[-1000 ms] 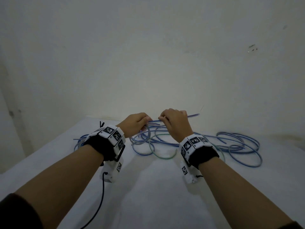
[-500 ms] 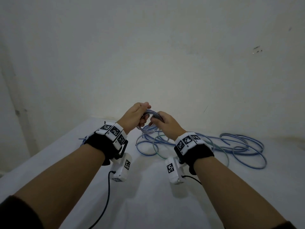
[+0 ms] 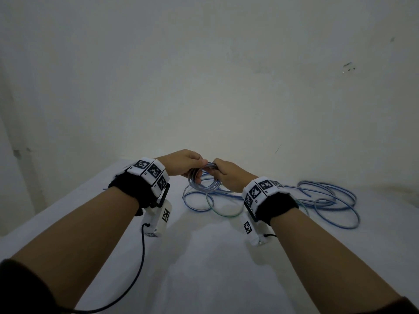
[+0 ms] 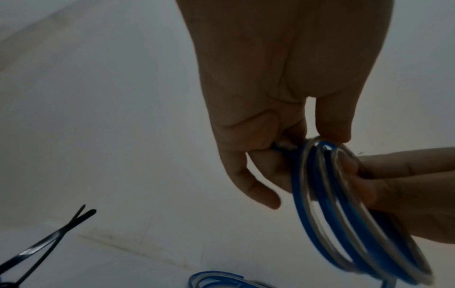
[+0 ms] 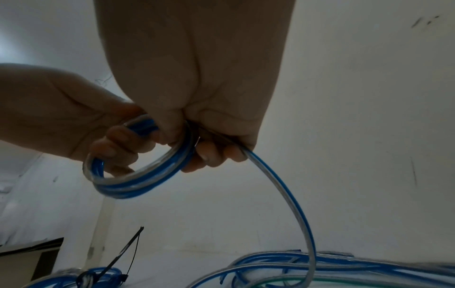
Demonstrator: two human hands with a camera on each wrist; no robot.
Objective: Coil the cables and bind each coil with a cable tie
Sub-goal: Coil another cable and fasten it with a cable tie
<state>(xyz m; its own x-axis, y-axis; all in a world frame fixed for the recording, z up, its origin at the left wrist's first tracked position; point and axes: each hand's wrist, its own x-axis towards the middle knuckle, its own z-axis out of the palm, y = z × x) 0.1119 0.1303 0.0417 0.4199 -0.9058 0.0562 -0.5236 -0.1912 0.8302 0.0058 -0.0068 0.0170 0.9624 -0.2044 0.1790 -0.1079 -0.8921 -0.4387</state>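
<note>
Blue-and-clear cable is wound into a small coil (image 3: 205, 181) held up above the white table (image 3: 204, 257), just past the centre of the head view toward 12 o'clock. The left hand (image 3: 181, 163) grips the coil's upper left arc, its fingers curled round the bundled turns; from the left wrist camera the thumb and fingers (image 4: 332, 124) pinch the top of the loops (image 4: 344, 214). The right hand (image 3: 229, 175) closes on the opposite side of the coil, at about 3 o'clock of the ring, fingers wrapped round the strands, and from the right wrist camera a free length of the same cable (image 5: 293, 204) runs out of this fist and curves down to the table. Below and beyond the hands, loose blue cable (image 3: 328, 200) sprawls in wide loops toward 2 o'clock, with a green-tinted strand (image 3: 226, 214) lying among the loops nearest the coil. Toward 8 o'clock in the right wrist view an already bound blue coil (image 5: 98, 276) lies on the table with a black cable tie (image 5: 128, 251) round it, its tail sticking up; the left wrist view shows black tie tails (image 4: 49, 241) crossing at 8 o'clock.
</note>
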